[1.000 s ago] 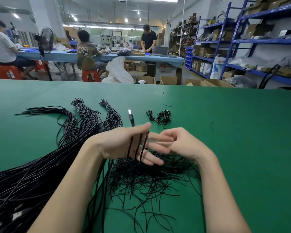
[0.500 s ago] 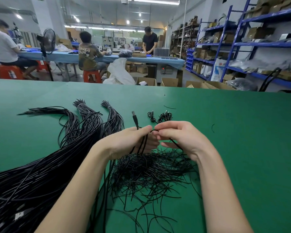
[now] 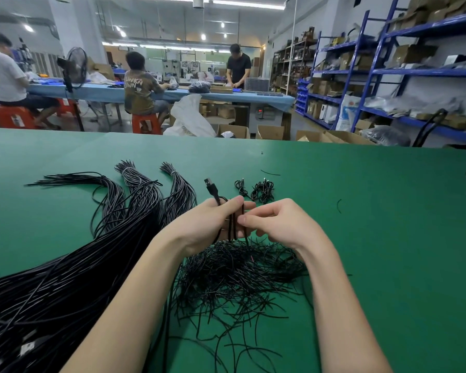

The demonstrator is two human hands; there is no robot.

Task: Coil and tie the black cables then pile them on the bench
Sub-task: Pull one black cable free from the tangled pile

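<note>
Cable (image 3: 233,224), black, is wound in several loops round the left hand (image 3: 207,227), fingers curled to hold the turns; its USB plug (image 3: 210,184) sticks up and away past the fingertips. Right hand (image 3: 277,224) is hard against the left, thumb and forefinger pinching at the loops; whether it grips the cable itself or a tie cannot be told. Both hands are raised just above a loose heap of short black wire ties (image 3: 237,275) spread on the green bench (image 3: 374,238). Left of the hands, a large mass of uncoiled black cables (image 3: 51,292) fans out toward the far side, ends gathered in three bunches (image 3: 145,184), two with pale bands. Just beyond the hands, a small pile of coiled cables (image 3: 258,188) lies on the bench. One stray tie (image 3: 339,205) to the right, well apart. Background: three people at a blue table (image 3: 113,90), blue shelving (image 3: 388,76) on the right, cardboard boxes (image 3: 269,131) behind the bench edge.
</note>
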